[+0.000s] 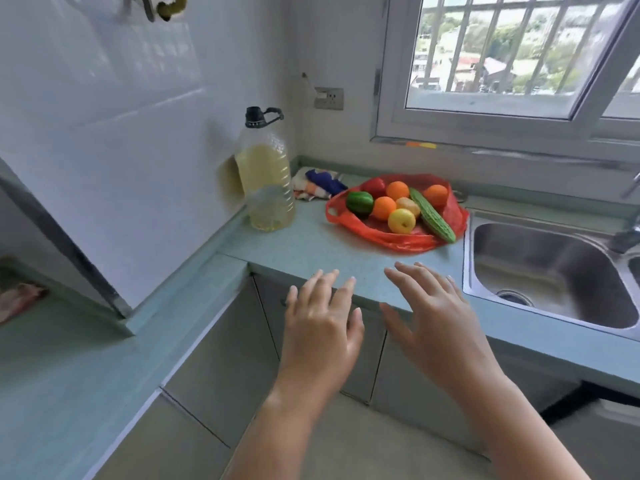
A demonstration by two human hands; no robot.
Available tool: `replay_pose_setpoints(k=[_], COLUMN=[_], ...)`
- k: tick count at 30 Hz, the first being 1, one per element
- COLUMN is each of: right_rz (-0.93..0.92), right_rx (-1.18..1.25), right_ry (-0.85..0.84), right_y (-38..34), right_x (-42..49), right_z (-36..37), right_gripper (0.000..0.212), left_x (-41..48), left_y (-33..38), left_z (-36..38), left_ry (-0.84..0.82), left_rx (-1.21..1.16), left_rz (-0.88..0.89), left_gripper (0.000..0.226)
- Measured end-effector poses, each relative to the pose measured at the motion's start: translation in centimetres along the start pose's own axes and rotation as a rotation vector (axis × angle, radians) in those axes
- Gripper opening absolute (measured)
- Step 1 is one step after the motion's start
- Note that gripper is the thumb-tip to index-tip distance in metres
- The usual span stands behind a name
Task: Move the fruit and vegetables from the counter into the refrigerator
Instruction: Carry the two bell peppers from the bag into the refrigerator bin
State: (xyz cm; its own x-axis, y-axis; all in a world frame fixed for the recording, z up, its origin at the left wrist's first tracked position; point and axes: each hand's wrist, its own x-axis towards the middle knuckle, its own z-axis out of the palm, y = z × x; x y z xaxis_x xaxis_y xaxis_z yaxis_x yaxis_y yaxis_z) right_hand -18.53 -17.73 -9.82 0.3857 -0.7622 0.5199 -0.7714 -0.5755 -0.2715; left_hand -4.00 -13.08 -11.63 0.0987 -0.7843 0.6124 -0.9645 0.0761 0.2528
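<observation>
A red plastic bag (453, 216) lies spread on the pale green counter (311, 244) next to the sink. On it rest three oranges (383, 208), a yellow apple (401, 221), a long green bitter gourd (433, 216), a small green melon (360, 203) and a red pepper (374, 185). My left hand (322, 323) and my right hand (440, 317) hover palm-down with fingers spread at the counter's front edge, short of the bag. Both hold nothing. No refrigerator is in view.
A large oil bottle (268, 178) stands at the counter's left by the tiled wall. A folded cloth (317, 183) lies behind the bag. A steel sink (547, 271) sits to the right under a barred window (512, 57). Cabinet doors (242, 358) are below.
</observation>
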Motion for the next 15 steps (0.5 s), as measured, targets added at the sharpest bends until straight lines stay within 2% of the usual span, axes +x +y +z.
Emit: replay_pose_setpoints(k=[7, 15], right_rz=[0.054, 0.138], right_rx=[-0.014, -0.025], right_ry=[-0.010, 0.030], right_y=[5.1, 14.7], right_x=[7.2, 16.8], right_z=[4.7, 7.8], right_gripper=[0.050, 0.046], left_x=[7.7, 21.0], left_y=[-2.8, -2.6], left_z=[7.4, 16.3], left_ry=[-0.089, -0.182], left_rx=[-0.063, -0.152], left_rz=[0.041, 0.115], left_gripper=[0.043, 0.044])
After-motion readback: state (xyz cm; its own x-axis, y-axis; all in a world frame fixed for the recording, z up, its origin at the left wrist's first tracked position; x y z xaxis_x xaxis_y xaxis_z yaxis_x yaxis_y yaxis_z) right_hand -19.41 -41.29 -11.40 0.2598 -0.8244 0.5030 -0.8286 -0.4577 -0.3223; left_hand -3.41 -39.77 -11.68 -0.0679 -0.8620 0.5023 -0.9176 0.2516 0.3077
